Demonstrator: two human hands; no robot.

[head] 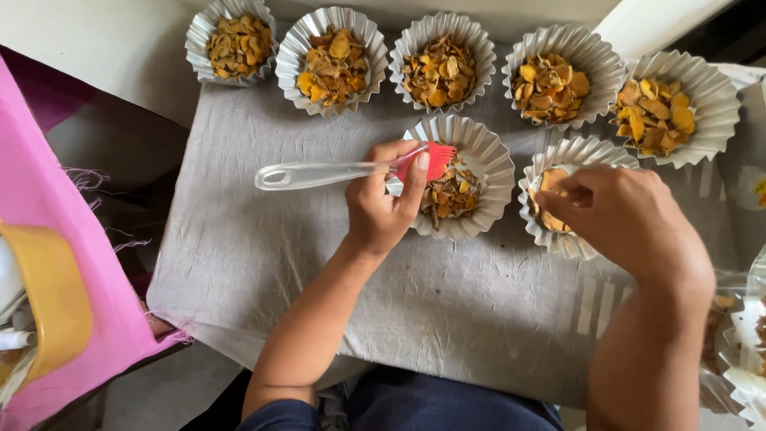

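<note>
Left hand point(383, 203) grips brush point(351, 169), red bristles over near cup point(459, 177); light strokes best. Right hand point(626, 215) pinches slices in neighbouring cup point(568, 195); steady it.

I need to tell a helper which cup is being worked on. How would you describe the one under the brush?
On the grey cloth, below the back row of five foil cups, sit two more. It is the left one, beside the left hand holding a red-bristled brush over it; its chips look darker, browner.

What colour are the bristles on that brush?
Red, on a clear handle; the head view shows the brush in the left hand.
</note>
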